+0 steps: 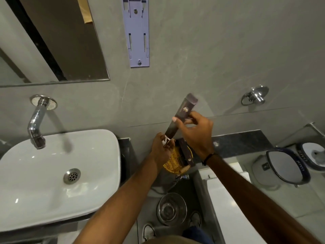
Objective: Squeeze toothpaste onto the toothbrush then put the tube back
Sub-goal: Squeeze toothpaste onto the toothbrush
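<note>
My right hand [195, 136] grips a dark brown toothpaste tube [184, 110] around its middle. The tube is tilted, with its flat crimped end up to the right and its nozzle end down to the left. The nozzle meets my left hand [159, 150], which is closed on a thin white item that looks like the toothbrush [165, 140]; most of it is hidden in my fingers. Both hands hover above a small wicker basket [173, 163] on the dark counter, and a dark brown box [186, 154] lies in the basket.
A white basin [52, 173] with a chrome tap [36, 124] is at the left. An empty glass [171, 207] stands on the counter near me. A toilet [288, 166] is at the right, a mirror [52, 41] upper left, and a lilac wall bracket [136, 32] above.
</note>
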A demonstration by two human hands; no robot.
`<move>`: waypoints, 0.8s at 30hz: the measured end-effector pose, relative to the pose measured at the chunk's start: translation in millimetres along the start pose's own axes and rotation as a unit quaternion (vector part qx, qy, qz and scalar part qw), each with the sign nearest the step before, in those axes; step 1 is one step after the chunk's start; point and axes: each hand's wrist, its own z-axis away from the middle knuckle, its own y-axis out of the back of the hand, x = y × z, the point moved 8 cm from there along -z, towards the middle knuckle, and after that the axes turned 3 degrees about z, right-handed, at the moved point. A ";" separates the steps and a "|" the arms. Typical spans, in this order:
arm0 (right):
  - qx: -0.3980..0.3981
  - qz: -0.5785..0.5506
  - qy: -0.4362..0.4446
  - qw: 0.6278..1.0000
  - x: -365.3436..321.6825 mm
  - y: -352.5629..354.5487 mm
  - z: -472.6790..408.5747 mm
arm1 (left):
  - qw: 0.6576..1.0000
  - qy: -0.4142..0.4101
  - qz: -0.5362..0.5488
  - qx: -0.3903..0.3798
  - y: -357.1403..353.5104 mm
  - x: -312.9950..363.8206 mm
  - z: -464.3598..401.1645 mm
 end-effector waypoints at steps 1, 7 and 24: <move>0.004 0.002 0.000 1.000 0.2 2.2 0.7 | 1.000 -0.005 -0.016 -0.003 -1.1 -1.7 -0.2; 0.025 0.006 -0.003 1.000 3.6 10.6 -3.4 | 0.999 0.000 -0.033 -0.016 -12.1 -6.4 4.9; 0.008 -0.008 -0.007 1.000 17.3 14.6 -8.3 | 0.999 0.019 -0.026 -0.015 -21.6 -16.9 0.4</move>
